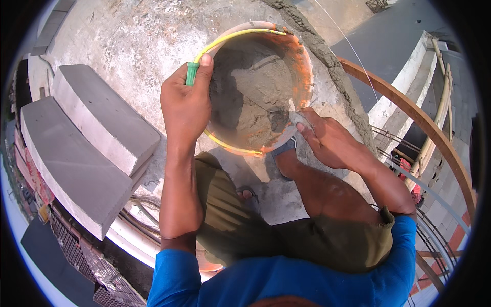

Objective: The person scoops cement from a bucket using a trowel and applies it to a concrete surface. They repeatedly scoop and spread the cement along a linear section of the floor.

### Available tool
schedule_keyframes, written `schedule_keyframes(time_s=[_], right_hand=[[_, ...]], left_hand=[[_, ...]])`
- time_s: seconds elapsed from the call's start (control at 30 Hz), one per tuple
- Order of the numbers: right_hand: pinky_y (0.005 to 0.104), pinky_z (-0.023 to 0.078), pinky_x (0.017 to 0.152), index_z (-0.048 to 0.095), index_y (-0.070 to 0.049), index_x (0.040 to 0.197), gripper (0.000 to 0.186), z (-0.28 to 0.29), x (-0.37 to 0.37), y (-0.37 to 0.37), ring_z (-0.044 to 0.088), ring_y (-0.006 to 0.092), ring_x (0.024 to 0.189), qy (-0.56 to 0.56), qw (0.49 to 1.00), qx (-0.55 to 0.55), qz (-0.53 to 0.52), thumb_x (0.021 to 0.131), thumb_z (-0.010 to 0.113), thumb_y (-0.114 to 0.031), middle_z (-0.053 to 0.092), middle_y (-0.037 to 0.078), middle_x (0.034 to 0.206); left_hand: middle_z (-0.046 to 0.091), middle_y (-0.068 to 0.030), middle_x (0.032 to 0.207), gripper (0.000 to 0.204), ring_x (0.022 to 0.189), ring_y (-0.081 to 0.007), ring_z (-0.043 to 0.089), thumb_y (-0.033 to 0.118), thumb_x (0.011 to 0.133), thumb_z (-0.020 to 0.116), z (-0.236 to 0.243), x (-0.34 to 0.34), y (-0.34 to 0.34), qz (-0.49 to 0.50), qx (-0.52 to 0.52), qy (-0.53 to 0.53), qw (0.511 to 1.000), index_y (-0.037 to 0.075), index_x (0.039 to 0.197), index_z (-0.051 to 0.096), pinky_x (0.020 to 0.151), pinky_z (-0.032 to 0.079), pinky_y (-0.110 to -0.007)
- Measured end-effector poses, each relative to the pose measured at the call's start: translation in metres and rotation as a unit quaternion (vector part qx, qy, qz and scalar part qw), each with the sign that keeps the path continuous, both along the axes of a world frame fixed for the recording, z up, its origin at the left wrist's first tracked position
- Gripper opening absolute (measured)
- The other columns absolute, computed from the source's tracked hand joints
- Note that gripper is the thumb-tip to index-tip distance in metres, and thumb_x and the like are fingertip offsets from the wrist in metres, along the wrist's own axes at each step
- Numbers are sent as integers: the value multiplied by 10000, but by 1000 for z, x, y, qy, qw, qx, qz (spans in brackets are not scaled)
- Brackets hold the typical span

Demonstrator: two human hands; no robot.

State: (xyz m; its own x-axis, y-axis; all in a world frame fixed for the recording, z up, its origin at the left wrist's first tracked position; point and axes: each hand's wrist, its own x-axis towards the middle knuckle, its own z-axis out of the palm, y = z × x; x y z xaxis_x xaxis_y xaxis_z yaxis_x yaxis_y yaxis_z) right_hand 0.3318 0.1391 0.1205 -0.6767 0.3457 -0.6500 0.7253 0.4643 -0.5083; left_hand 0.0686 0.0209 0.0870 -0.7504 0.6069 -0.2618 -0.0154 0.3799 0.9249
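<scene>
My left hand (pixel 186 97) is closed round the green grip (pixel 192 73) on the yellow handle (pixel 240 31) of an orange-stained bucket (pixel 302 56), at its upper left. Wet grey mortar (pixel 253 77) lies inside the bucket. At the lower right rim, my right hand (pixel 317 135) is closed on a grey, mortar-smeared thing (pixel 296 118); whether it is a tool or the rim itself, I cannot make out. My legs and sandalled feet show below the bucket.
Curved concrete blocks (pixel 74 158) are stacked at left, beside cables. A ridge of wet mortar (pixel 340 82) runs along the slab's right edge. Beyond it are a curved wooden strip (pixel 434 130), bamboo poles, rebar and a white beam, with a drop-off. Rooftops show at lower left.
</scene>
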Motion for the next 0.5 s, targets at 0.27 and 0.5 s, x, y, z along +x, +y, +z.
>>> schedule_keyframes(time_s=[0.27,0.5], right_hand=[[585,531,864,531,-42,1420,450,-32,18,39,691,518,887,-82,985,14,154,1139,461,-385,713,297,947],[607,524,836,509,-36,1347,364,-56,29,17,687,522,910,-27,991,65,112,1130,473,-326,702,288,869]], left_hand=[[589,3,640,444,657,-68,465,397,1059,719,12,32,-7,-44,3,-4,999,-18,905,752,593,415,-314],[535,-50,590,513,593,-124,477,440,1044,712,11,37,-1,-37,-10,21,999,-15,808,691,576,423,-362]])
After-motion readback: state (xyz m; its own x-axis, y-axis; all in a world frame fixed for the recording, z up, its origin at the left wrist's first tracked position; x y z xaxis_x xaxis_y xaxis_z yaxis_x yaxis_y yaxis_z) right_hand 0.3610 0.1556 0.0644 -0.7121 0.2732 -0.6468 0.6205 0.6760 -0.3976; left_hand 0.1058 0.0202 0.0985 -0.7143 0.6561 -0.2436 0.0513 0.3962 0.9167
